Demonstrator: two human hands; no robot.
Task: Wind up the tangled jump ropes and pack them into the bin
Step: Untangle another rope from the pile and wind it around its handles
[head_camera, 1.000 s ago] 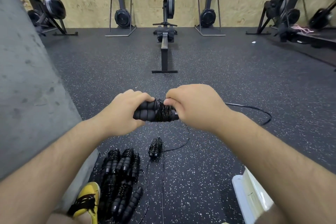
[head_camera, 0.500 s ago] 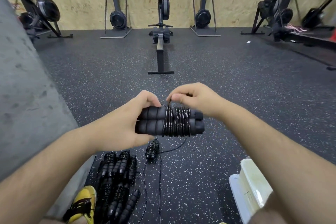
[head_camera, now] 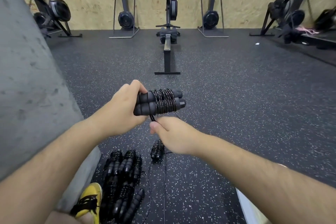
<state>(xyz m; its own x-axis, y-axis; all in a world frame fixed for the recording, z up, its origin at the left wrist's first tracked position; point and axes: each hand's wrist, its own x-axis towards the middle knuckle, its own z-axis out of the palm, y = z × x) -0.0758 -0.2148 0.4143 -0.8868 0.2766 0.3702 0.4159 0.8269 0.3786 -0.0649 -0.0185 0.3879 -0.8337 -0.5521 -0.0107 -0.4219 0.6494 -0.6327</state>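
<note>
Winding step: one jump rope (head_camera: pixel 161 102), nearly wrapped, held above the floor (head_camera: pixel 236 105).
Left hand (head_camera: pixel 118 114) grips its paired handles (head_camera: pixel 145 104); right hand (head_camera: pixel 174 135) pinches the loose cord (head_camera: pixel 152 116) just below. Next move, by judgement: finish the wrap, tuck the cord, then set the bundle in the white bin (head_camera: pixel 242 203) at the floor's near right.

The left grip (head_camera: pixel 118 112) holds a jump rope (head_camera: pixel 164 102) wound round its paired handles, the right grip (head_camera: pixel 174 136) pinching its loose cord just below, above the floor (head_camera: pixel 236 105).
</note>
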